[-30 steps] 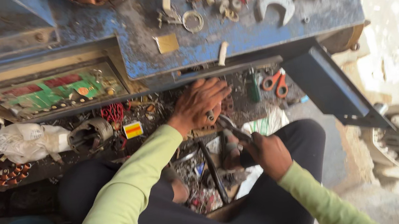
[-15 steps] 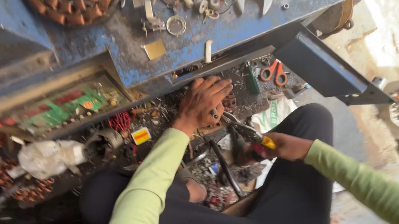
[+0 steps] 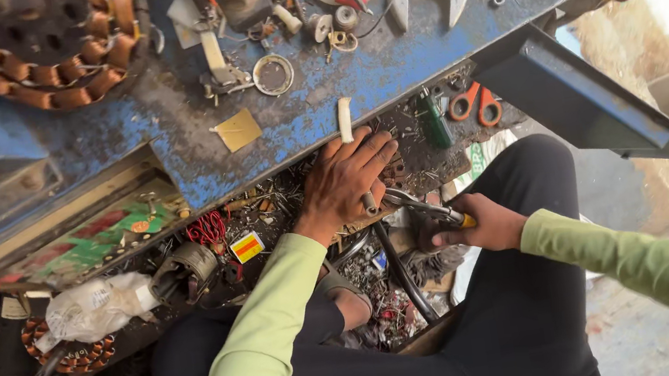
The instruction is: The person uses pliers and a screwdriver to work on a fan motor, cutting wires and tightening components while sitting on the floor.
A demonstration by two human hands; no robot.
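From the head camera, the left hand lies spread, fingers wide, palm down in the open metal drawer under the worn blue steel workbench — a tray crowded with screws, small scrap parts, a red wire coil and a green-handled screwdriver. The right hand is closed round the yellow-tipped handle of a slim steel hand tool, held over the lap just beside the left fingers. The tool looks stiff, light, likely greasy — best gripped by its handle.
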